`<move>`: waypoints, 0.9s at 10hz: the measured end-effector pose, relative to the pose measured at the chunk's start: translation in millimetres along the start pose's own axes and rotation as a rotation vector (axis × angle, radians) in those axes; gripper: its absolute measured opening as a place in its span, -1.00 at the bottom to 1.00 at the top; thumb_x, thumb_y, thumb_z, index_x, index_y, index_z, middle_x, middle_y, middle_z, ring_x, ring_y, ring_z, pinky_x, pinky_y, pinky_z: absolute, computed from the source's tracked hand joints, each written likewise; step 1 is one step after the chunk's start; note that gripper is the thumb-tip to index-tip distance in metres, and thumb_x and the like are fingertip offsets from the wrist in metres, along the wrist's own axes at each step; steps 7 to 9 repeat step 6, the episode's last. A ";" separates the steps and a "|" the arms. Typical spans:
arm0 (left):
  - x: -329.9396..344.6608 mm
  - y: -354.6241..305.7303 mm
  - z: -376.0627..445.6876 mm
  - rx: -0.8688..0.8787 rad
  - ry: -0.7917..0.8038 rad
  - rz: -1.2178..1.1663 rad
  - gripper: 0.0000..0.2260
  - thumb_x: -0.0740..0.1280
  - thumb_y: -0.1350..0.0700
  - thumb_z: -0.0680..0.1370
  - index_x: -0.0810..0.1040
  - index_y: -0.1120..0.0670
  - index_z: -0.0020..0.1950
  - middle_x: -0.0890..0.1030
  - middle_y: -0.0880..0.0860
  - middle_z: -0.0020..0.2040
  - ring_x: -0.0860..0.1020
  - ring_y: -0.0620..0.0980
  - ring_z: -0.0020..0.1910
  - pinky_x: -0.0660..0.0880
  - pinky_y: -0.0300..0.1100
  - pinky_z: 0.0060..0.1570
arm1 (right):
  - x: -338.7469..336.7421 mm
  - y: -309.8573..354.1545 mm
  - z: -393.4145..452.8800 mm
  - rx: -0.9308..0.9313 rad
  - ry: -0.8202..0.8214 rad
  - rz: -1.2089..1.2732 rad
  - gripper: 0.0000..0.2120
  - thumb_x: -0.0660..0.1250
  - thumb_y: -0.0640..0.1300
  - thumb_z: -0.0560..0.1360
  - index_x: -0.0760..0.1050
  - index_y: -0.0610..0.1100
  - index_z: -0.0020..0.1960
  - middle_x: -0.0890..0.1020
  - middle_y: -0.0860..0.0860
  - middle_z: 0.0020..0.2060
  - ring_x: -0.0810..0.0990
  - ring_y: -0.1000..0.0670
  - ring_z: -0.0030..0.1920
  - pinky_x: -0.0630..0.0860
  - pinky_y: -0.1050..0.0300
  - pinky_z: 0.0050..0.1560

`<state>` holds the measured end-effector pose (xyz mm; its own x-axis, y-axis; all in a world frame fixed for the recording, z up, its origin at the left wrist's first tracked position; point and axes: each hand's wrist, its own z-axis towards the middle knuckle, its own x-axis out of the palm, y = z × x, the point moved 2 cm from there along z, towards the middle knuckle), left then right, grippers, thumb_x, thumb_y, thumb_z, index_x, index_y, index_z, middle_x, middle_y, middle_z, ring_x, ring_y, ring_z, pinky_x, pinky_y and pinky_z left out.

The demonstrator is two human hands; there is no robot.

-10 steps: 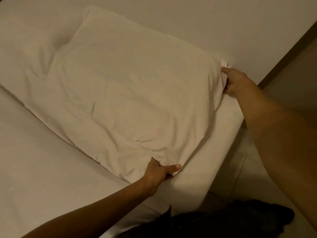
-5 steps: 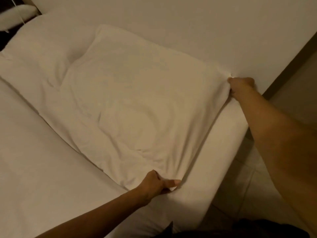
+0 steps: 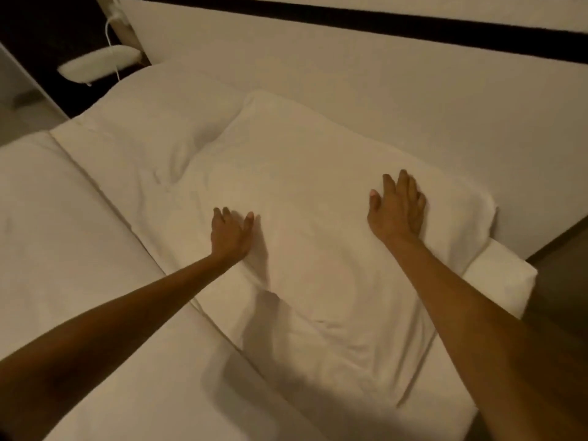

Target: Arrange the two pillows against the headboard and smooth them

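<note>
Now both open palms lie flat on the nearer pillow.
Largest first: the white-sheeted bed, then the pale flat headboard, against which two soft white fabric pillows lie side by side, the nearer pillow overlapping the farther pillow. Left hand and right hand rest on the nearer one, fingers spread, gripping nothing.

The near white cloth pillow is matt and softly creased; the far white cloth pillow looks smoother. The pale flat headboard seems matt, perhaps painted board. The white bed sheet is smooth cloth.
</note>
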<state>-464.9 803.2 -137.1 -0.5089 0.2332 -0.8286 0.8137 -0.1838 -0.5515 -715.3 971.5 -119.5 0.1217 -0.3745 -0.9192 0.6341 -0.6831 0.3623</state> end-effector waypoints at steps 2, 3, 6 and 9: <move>19.3 -17.6 66.2 0.464 0.134 0.241 -0.44 -0.05 -0.18 0.64 -0.05 -0.01 0.60 -0.07 0.10 0.61 -0.09 0.11 0.59 -0.02 0.09 0.55 | 44.9 36.8 -34.4 -0.062 0.053 -0.107 -0.42 -0.13 0.15 0.62 0.07 -0.04 0.59 0.06 -0.08 0.58 -0.01 -0.07 0.59 -0.16 -0.14 0.54; 14.5 2.8 90.3 0.367 0.120 0.170 -0.41 -0.06 -0.22 0.62 -0.08 -0.03 0.60 -0.10 0.04 0.61 -0.10 0.05 0.60 -0.07 0.08 0.54 | 45.5 23.4 -40.2 -0.033 -0.010 -0.152 -0.36 -0.17 0.21 0.58 0.11 -0.04 0.58 0.12 -0.09 0.57 0.05 -0.08 0.58 -0.10 -0.13 0.54; -26.8 71.6 145.7 0.166 0.040 0.302 -0.34 -0.04 -0.23 0.62 -0.07 0.14 0.59 -0.04 0.13 0.61 -0.02 0.09 0.59 0.01 0.12 0.52 | -18.8 30.8 -55.0 0.083 -0.097 0.149 -0.21 -0.15 0.32 0.45 0.22 -0.07 0.54 0.17 -0.09 0.56 0.08 -0.09 0.57 0.02 -0.16 0.53; -26.8 71.6 145.7 0.166 0.040 0.302 -0.34 -0.04 -0.23 0.62 -0.07 0.14 0.59 -0.04 0.13 0.61 -0.02 0.09 0.59 0.01 0.12 0.52 | -18.8 30.8 -55.0 0.083 -0.097 0.149 -0.21 -0.15 0.32 0.45 0.22 -0.07 0.54 0.17 -0.09 0.56 0.08 -0.09 0.57 0.02 -0.16 0.53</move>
